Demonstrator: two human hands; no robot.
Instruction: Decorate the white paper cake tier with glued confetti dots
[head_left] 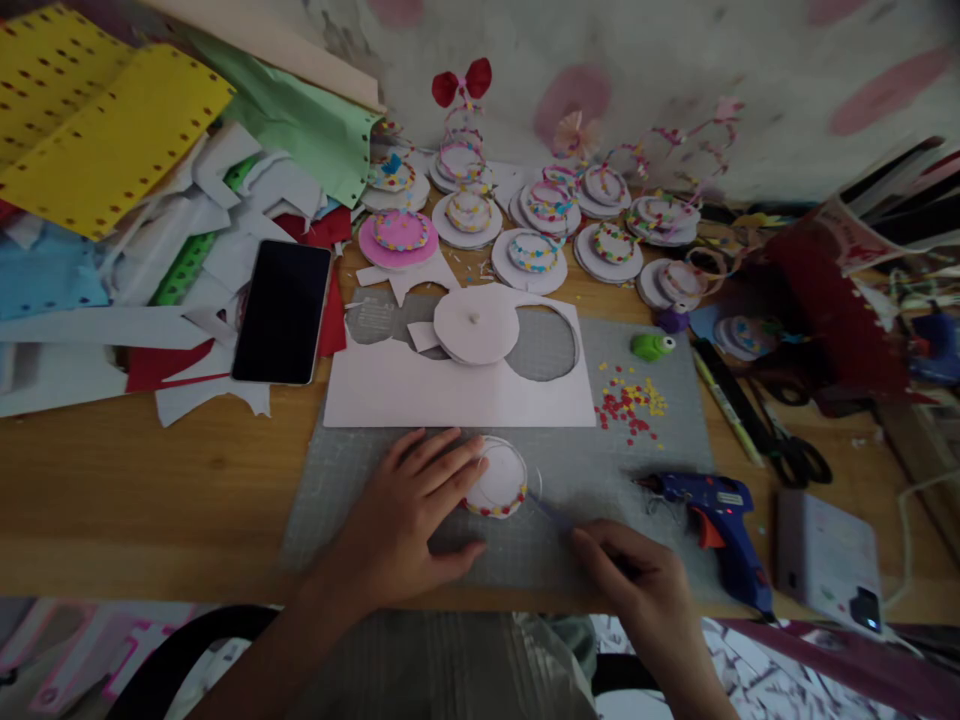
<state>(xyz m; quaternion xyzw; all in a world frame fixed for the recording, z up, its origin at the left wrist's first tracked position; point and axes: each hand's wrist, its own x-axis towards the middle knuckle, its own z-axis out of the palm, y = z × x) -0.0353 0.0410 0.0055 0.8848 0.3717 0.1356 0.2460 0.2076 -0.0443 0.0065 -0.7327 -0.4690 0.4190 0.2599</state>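
Note:
My left hand (416, 495) lies flat with its fingers stretched out. Its fingertips rest on the left edge of a small white paper disc (501, 475) with a raised rim, trimmed along its near edge with red and yellow dots. My right hand (634, 575) is closed on a slim bluish tool (551, 512) whose kind I cannot make out. The tool's tip points at the right side of the disc, near a thin pale curved strip (538, 485). Both hands are over a grey cutting mat (600, 560).
Behind the disc lies a cut white sheet (457, 400) bearing a round white piece (476, 325). Red and yellow dots (630, 405) are scattered to its right. A blue glue gun (720, 505), scissors (795, 450), a phone (283, 312) and several decorated paper hats (531, 255) surround the mat.

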